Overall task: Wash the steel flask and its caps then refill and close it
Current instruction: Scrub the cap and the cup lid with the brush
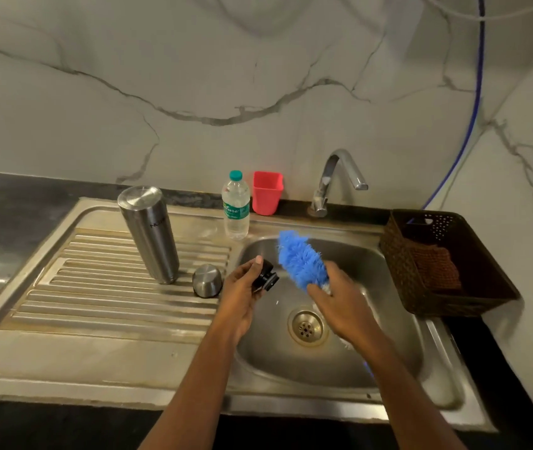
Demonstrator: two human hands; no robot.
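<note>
Hands are both over the sink [398,339]. My left hand [240,298] is curled round the black inner cap [266,277], thumb on top, holding it above the basin's left edge. My right hand [339,306] grips the handle of a blue brush [302,262], whose fluffy head points up and away from me, just right of the cap; whether the bristles touch it I cannot tell. The drain [306,328] lies below, between my two wrists.

The steel flask [149,233] stands on end on the ribbed drainboard [96,287], well to the left of my left hand. The steel outer cap [207,280] sits on the drainboard too, between the flask's foot and my left hand, just beside my knuckles.

At the back of the sink stand a plastic water bottle [235,207], a red cup [266,193] and the tap [336,177]. A brown basket [473,287] with a cloth [435,267] inside rests on the sink's right rim and the dark bench [15,196].
</note>
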